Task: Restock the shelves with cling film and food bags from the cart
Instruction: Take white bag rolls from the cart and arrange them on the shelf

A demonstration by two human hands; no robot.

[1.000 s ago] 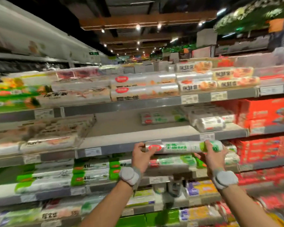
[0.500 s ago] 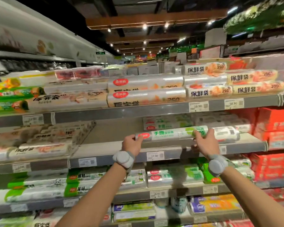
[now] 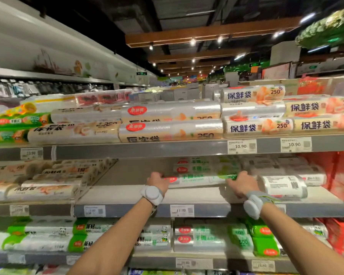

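The left hand (image 3: 157, 182) and right hand (image 3: 239, 185) each curl round one end of the green-printed roll (image 3: 197, 180). Half a second ago it hung over the front lip; now it is further in on the middle shelf (image 3: 127, 195), lying lengthwise just in front of the stack of matching rolls (image 3: 199, 165). Blur hides whether it already rests on the board or is just above it.
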